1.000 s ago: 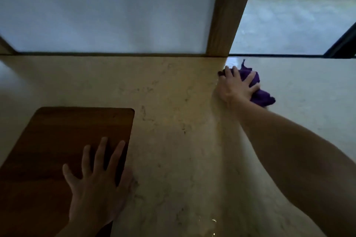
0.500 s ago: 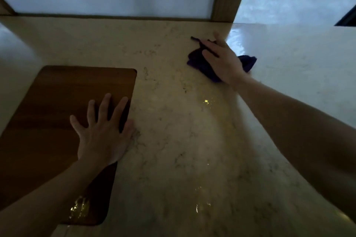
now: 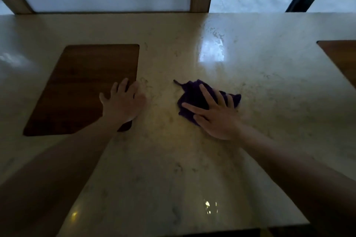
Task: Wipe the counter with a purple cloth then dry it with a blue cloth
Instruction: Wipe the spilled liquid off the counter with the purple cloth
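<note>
Right hand (image 3: 217, 116) pressing the purple cloth (image 3: 194, 96) flat on the worktop (image 3: 269, 86), nearer the wooden board (image 3: 82, 90) than half a second ago.

The cloth, then close to the worktop's far edge, now lies crumpled just right of the board, a thin corner trailing toward it; the right hand's fingers are straight and spread on top, gripping nothing. The left hand (image 3: 123, 102), also flat with fingers extended, remains on the board's right edge, palm partly on the stone. Worktop: pale veined marble, glossy, with a wet sheen beyond the cloth. Board: dark wood, rectangular, rounded corners.
</note>
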The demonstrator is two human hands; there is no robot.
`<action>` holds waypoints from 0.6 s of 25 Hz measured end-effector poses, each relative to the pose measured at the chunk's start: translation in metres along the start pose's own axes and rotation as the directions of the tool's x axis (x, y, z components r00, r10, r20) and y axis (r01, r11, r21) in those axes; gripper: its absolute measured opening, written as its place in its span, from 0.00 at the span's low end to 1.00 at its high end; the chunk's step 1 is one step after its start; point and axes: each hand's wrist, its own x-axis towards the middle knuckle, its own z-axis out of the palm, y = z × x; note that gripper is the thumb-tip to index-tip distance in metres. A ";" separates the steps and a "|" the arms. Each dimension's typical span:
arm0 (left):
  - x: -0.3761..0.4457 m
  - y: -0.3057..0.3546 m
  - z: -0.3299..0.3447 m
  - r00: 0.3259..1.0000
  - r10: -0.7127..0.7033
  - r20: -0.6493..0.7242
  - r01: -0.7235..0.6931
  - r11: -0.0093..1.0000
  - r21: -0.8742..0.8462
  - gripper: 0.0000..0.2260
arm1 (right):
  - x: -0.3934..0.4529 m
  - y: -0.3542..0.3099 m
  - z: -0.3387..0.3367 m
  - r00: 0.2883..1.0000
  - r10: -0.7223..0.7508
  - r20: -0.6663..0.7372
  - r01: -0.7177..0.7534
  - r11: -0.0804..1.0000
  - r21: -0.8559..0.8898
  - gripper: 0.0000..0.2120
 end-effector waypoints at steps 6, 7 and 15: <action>-0.095 -0.008 0.007 0.998 0.068 0.007 -0.068 0.997 -0.025 0.23 | -0.179 -0.064 0.032 0.998 -0.003 0.060 0.004 1.000 -0.013 0.22; -0.104 -0.010 0.005 0.997 0.077 0.026 -0.077 0.997 -0.015 0.23 | -0.204 -0.076 0.038 0.999 0.031 0.045 -0.030 0.999 -0.028 0.23; -0.099 -0.040 -0.002 1.000 -0.029 0.002 0.029 0.999 -0.034 0.25 | -0.204 -0.183 0.042 0.875 0.483 0.031 -0.483 0.867 0.122 0.26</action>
